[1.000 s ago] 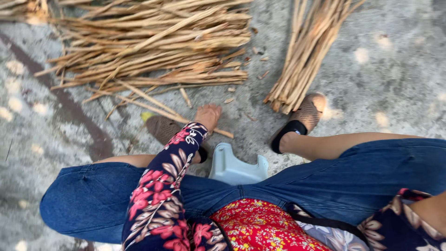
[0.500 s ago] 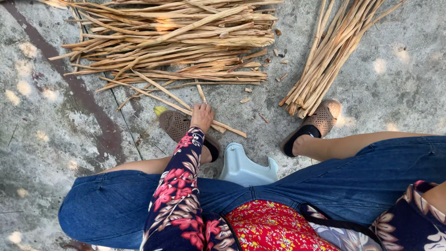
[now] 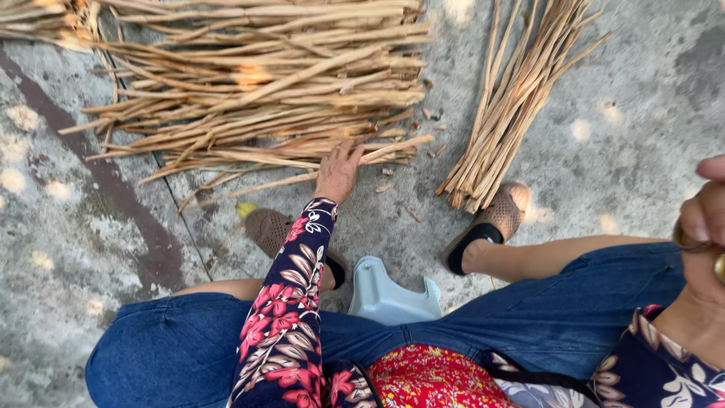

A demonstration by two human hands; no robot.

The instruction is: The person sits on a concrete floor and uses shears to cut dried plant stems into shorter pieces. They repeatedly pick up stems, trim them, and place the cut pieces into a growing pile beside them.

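A wide heap of dry cane strips [image 3: 257,83] lies far left on the concrete, where your left hand [image 3: 337,172], fingers spread, touches its near edge; your right hand [image 3: 706,227], grip unclear, stays idle, so tangled strips may drag or splinter.

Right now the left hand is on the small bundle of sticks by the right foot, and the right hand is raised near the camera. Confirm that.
Not quite. The head view shows the left hand on the big pile of sticks, not the small bundle by the right foot. The right hand is raised near the camera, as stated.
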